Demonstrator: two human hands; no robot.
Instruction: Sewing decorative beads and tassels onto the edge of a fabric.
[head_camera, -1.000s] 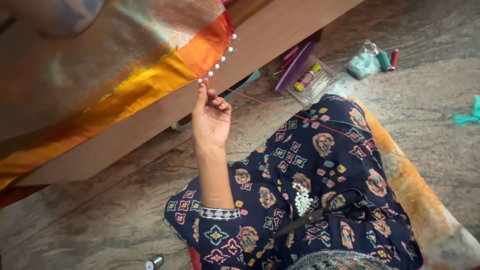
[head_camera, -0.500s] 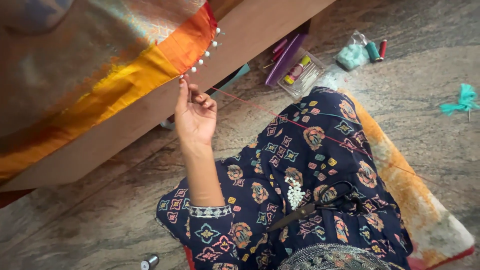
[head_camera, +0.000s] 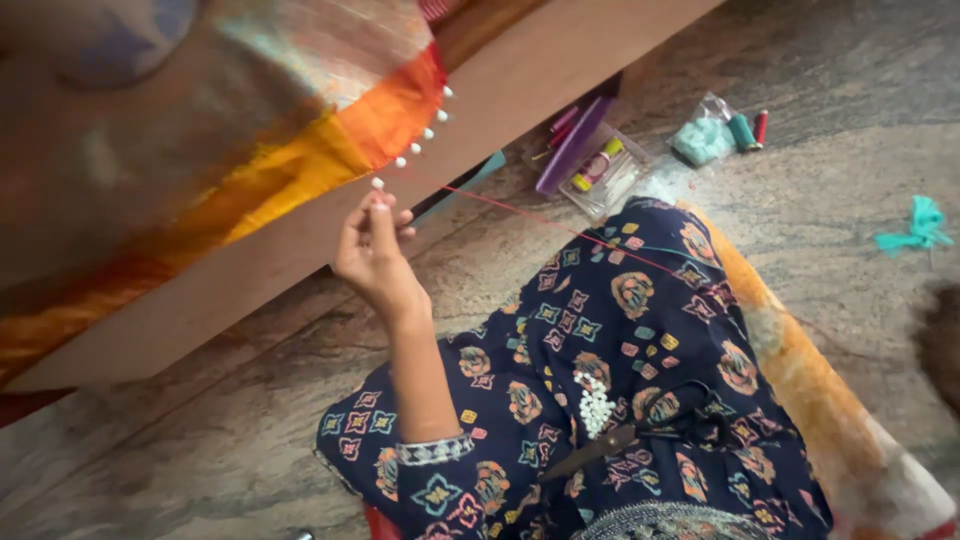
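I see one hand pinching a bead at the cloth's edge, above a stone floor.

Grey mottled floor (head_camera: 820, 250), wooden frame (head_camera: 540, 90) overhead. I count five white beads (head_camera: 428, 133) along the orange cloth (head_camera: 330, 150) up and right of my left hand (head_camera: 375, 255), whose fingertips press together on a sixth; my right hand is out of view. One red thread (head_camera: 560, 230) runs rightward; two spools (head_camera: 748, 130) lie far right.

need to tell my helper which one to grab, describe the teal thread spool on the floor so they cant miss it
Start at the wooden frame and look past its far end to the stone floor. Beside a small clear bag of pale green stuff lie two spools side by side. The teal spool touches the bag; its neighbour is red.
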